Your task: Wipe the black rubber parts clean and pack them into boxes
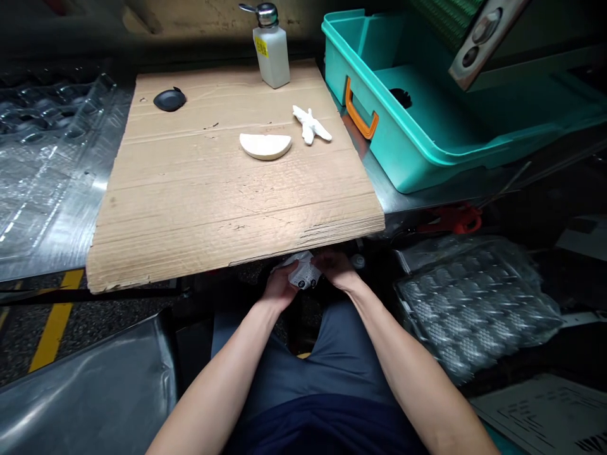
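Below the front edge of the table, just over my lap, my left hand [281,285] is closed around a crumpled white plastic packet [305,273] with dark print on it. My right hand [337,268] is at the packet's right side, fingers bent against it; the fingertips are in shadow and partly hidden. On the cardboard [199,196] above lie a white half-moon-shaped piece [265,146], a crumpled white wad [311,125] and a black oval part [169,100]. A white pump bottle [273,57] with a metal top and yellow label stands at the back.
A teal bin [393,142] with an orange handle [359,112] stands to the right, a dark part [401,97] inside. Clear plastic trays [38,151] lie at left; bagged trays [484,303] sit lower right. A metal bracket [488,41] hangs over the bin. A red-handled tool [455,218] is below.
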A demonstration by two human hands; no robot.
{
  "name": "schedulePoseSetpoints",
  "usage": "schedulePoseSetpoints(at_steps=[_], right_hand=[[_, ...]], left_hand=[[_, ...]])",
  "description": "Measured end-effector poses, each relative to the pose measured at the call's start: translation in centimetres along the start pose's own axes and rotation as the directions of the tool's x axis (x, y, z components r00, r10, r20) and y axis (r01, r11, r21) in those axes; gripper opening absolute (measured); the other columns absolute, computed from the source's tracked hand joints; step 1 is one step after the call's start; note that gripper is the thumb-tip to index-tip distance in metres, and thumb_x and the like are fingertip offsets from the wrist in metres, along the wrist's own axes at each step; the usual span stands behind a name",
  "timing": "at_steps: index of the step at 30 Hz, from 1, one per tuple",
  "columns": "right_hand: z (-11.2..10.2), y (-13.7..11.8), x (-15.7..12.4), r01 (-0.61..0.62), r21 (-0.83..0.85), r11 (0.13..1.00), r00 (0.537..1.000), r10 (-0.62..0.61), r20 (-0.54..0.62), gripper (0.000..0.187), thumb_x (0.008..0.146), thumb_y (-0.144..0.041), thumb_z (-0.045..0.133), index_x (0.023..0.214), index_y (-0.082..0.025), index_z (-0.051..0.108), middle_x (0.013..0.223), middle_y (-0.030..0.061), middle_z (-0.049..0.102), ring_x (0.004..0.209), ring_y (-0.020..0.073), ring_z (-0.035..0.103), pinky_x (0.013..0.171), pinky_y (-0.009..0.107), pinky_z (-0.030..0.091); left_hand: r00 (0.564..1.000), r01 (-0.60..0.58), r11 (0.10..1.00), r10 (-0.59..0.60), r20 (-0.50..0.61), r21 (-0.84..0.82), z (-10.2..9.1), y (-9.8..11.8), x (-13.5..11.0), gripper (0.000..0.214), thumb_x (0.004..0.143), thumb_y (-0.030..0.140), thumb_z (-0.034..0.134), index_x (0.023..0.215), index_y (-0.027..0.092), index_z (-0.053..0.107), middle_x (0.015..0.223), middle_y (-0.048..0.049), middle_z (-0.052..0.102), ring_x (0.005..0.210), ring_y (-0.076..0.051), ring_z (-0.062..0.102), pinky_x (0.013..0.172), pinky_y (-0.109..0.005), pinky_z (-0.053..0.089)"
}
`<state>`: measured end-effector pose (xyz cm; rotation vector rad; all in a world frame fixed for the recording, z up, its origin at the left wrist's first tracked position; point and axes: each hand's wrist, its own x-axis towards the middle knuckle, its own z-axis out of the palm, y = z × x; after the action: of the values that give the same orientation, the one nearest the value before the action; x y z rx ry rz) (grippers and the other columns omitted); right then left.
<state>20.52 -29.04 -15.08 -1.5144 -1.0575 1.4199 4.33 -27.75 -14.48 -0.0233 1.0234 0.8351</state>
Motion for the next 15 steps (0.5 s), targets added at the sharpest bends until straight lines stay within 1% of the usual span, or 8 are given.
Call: schedulePoseSetpoints(at_steps=[5, 9, 13, 15], right_hand=[[-0.1, -0.7, -1.6, 0.024, -0.045, 0.999, 1.000, -0.024, -0.008, 0.031, 0.076, -0.047, 0.068, 0.077, -0.016, 0.070, 0.078, 0.0056, 0.062, 0.067, 0.0153, 0.053, 0.059, 0.028, 0.040], [0.0, -1.2, -2.6, 0.026, -0.078, 0.997, 0.999, -0.028, -0.021, 0.030, 0.079, -0.045, 0.065, 0.079, -0.015, 0.070, 0.075, 0.0056, 0.061, 0.063, 0.0148, 0.051, 0.055, 0.027, 0.037], [-0.1, -1.7, -3.6, 0.061, -0.130, 0.990, 0.996, -0.069, -0.056, 0.025, 0.078, -0.040, 0.065, 0.076, -0.015, 0.071, 0.083, 0.0064, 0.063, 0.073, 0.0167, 0.055, 0.064, 0.029, 0.041], [-0.2, -1.9, -3.9, 0.069, -0.144, 0.987, 0.995, -0.079, -0.064, 0.023, 0.078, -0.037, 0.065, 0.075, -0.016, 0.072, 0.083, 0.0057, 0.064, 0.076, 0.0176, 0.057, 0.068, 0.029, 0.043]], left_hand=[[0.995, -0.080, 0.997, 0.080, -0.067, 0.011, 0.4, -0.5, -0.3, 0.018, 0.080, 0.005, 0.067, 0.097, 0.006, 0.070, 0.106, -0.0164, 0.072, 0.092, -0.027, 0.071, 0.084, -0.038, 0.060], [0.988, -0.125, 0.992, 0.127, -0.094, 0.021, 0.9, -0.3, -0.3, 0.014, 0.077, 0.003, 0.068, 0.091, 0.006, 0.069, 0.097, -0.0157, 0.073, 0.088, -0.027, 0.072, 0.084, -0.039, 0.061], [0.976, -0.193, 0.981, 0.195, -0.100, 0.023, 1.2, 0.5, -0.7, 0.018, 0.077, 0.006, 0.071, 0.095, 0.008, 0.069, 0.100, -0.0146, 0.072, 0.092, -0.027, 0.071, 0.086, -0.040, 0.060], [0.970, -0.225, 0.974, 0.228, -0.084, 0.037, 1.1, 0.7, -0.9, 0.020, 0.076, 0.007, 0.074, 0.095, 0.008, 0.068, 0.102, -0.0143, 0.072, 0.094, -0.027, 0.070, 0.088, -0.040, 0.059]])
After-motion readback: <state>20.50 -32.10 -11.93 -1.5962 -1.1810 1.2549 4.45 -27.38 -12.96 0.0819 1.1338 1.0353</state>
